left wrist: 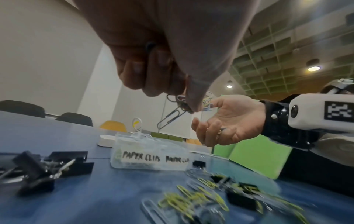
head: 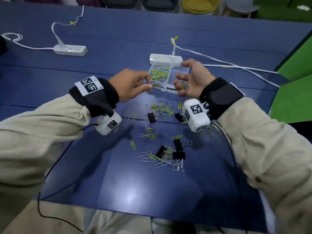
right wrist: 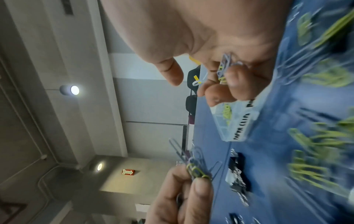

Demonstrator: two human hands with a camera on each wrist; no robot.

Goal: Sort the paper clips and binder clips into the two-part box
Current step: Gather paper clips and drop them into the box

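The clear two-part box (head: 177,71) stands mid-table, labelled PAPER CLIPS (left wrist: 141,158) on its left half. Yellow-green paper clips (head: 159,74) fill that left part; the right part looks bare. My left hand (head: 149,84) hovers at the box's front left and pinches a small bunch of paper clips (left wrist: 179,106) between thumb and fingers. My right hand (head: 181,81) is palm-up at the box's front right, its fingers curled round more paper clips (right wrist: 223,68). Loose paper clips (head: 162,108) and black binder clips (head: 178,155) lie scattered nearer me.
One white power strip (head: 166,59) lies right behind the box, and another (head: 70,50) sits at the far left, both with white cables. Chairs stand past the table's far edge. A green wall (head: 293,92) borders the right side.
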